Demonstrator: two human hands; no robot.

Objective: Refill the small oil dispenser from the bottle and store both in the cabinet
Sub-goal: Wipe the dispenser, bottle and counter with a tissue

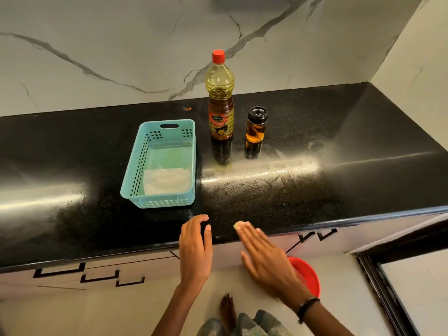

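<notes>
**Inspector:** Left to right. Basket [160, 163] on the counter [315, 190], a pale sheet lying in it. Bottle [221, 98] just right of it, upright, red cap [218, 56] on. Dispenser [256, 126] beside that, black lid on, partly filled.

**Clerk:** Hands?

**Inspector:** Left hand [195, 251] loosely open, holding nothing. Right hand [266, 258] flat, fingers straight, empty. Both over the counter's near edge, well short of the bottle.

**Clerk:** Risks?

**Inspector:** The counter looks smeared, possibly oily. In my judgement a slick grip or narrow dispenser mouth could cause spillage. A red bowl [306, 275] sits below.

**Clerk:** Markings?

**Inspector:** Bottle label appears to read "Dalda"; the smaller print is illegible.
</notes>
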